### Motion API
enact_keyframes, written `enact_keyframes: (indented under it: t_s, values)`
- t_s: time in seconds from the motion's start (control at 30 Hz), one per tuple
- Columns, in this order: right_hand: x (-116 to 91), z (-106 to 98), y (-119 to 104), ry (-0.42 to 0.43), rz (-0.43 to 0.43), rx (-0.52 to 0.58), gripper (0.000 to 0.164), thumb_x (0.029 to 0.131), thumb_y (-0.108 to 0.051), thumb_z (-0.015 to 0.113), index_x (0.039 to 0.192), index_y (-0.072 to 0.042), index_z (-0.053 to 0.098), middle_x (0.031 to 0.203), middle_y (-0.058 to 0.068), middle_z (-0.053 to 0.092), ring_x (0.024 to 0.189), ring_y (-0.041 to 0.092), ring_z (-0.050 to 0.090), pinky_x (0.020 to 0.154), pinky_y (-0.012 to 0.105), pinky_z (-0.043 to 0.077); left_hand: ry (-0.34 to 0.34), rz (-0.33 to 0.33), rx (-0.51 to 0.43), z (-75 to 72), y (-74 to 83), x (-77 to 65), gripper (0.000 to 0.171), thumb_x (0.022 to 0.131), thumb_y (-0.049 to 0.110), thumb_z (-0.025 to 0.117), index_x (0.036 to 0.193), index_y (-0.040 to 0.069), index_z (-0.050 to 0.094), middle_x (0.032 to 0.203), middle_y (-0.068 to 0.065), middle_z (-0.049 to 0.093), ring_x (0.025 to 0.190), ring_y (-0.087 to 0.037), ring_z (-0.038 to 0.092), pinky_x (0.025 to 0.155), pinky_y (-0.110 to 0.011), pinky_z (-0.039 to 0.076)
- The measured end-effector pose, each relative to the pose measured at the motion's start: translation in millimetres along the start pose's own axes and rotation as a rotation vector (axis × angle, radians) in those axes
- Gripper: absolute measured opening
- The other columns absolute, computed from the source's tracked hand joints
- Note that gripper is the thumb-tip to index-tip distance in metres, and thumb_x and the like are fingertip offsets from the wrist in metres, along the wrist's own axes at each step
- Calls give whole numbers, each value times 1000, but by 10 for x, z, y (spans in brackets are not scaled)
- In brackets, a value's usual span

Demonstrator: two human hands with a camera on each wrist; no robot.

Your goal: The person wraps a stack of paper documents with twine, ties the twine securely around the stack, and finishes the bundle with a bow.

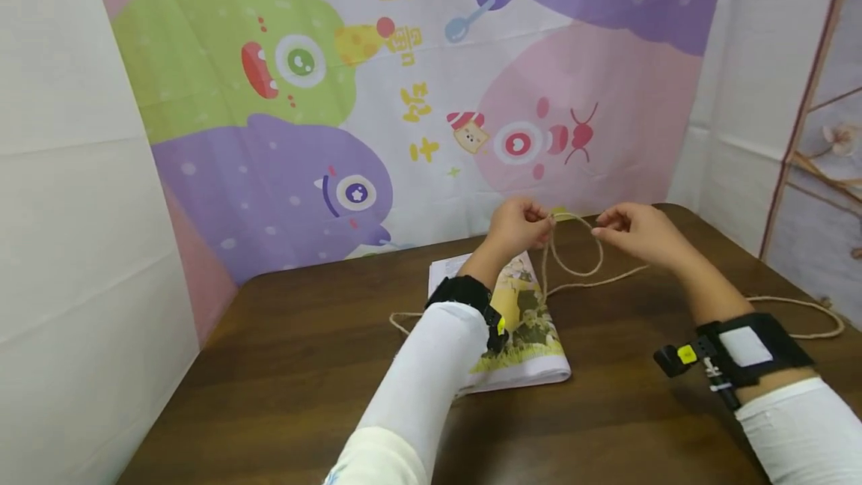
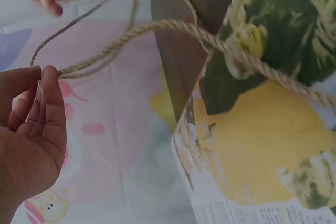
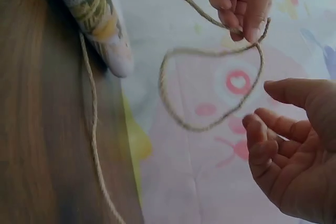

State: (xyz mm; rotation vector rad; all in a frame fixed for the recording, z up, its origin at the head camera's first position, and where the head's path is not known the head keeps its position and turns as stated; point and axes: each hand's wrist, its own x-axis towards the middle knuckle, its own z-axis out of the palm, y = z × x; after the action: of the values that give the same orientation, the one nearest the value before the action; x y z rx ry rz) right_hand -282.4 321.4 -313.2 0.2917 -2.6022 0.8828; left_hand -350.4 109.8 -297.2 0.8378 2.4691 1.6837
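In the head view my left hand [image 1: 518, 227] is raised above the far end of a folded newspaper [image 1: 539, 354]. Its thumb and fingertips pinch a thin twisted rope [image 2: 173, 24], and a rope loop [image 3: 205, 128] hangs from that pinch. A short rope end pokes up past the fingertips in the right wrist view. My right hand [image 1: 643, 234] is just beside the loop, thumb and fingers apart; a small gap separates them from the rope in the right wrist view. From the pinch, rope runs down over the newspaper, which shows a yellow and green picture.
The newspaper lies on a dark brown wooden table [image 1: 303, 365]. More rope [image 1: 835, 324] trails at the table's right side, and another bend [image 1: 397, 316] shows left of the newspaper. Behind the table hangs a cartoon-printed cloth [image 1: 431, 193].
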Motion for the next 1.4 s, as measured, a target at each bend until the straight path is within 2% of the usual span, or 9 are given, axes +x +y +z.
enact_keyframes:
  t_s: [0.1,0.2,0.33,0.53,0.7,0.93,1.1,1.27,1.4]
  values:
    - [118,117,-103,-34,-38,6,31,91,-17,68,110,7,63,93,17,64,83,30,59,70,40,46,20,-10,-1,-34,-94,-16,9,91,5,68,87,-2,65,69,-4,64,57,-10,61,60,-33,57]
    - [185,263,-226,-1,-92,4,26,89,-11,68,106,7,63,91,18,62,82,31,58,70,41,45,37,-18,0,-56,-153,-32,8,90,5,69,87,-1,64,72,-6,66,58,-13,63,58,-32,56]
    - [171,491,-354,16,-70,40,20,88,-12,69,97,4,60,83,14,60,72,27,56,64,37,43,70,-53,-3,-74,-193,-50,8,90,6,70,89,1,65,76,-6,66,63,-18,66,56,-28,55]
    - [114,815,-417,-145,-47,86,18,90,-19,67,85,-2,64,70,4,60,57,16,50,53,32,41,118,-80,-54,-112,-204,-53,7,91,6,68,90,0,65,75,-4,63,61,-15,63,58,-29,56]
    - [192,905,-489,-270,41,292,20,94,-13,61,87,5,66,63,7,62,50,14,55,50,33,49,111,-62,-70,-215,-182,-65,10,91,9,69,93,0,66,76,-4,65,60,-13,64,62,-34,57]
    - [542,685,-594,-153,231,595,24,100,-10,55,94,12,57,69,10,64,56,14,63,58,32,56,73,-64,7,-610,-161,-233,18,91,22,71,100,7,67,86,-5,66,74,-23,67,70,-42,56]
    - [730,375,-469,-18,315,765,24,100,-11,55,94,12,54,68,3,64,57,10,64,60,28,56,-11,-72,124,-962,-264,-468,15,93,19,69,100,6,67,88,-8,67,74,-23,64,62,-31,53]
    - [792,164,-341,79,354,858,18,100,-13,55,90,0,60,68,0,65,58,9,66,62,26,56,-207,-136,295,-1193,-492,-697,11,92,16,69,95,5,70,83,-10,68,80,-28,64,64,-35,54]
    - [807,75,-268,166,387,922,17,99,-13,57,84,-5,61,66,0,66,58,10,67,60,25,55,-348,-163,438,-1270,-674,-860,12,88,16,73,97,8,73,87,-4,69,81,-21,63,68,-36,54]
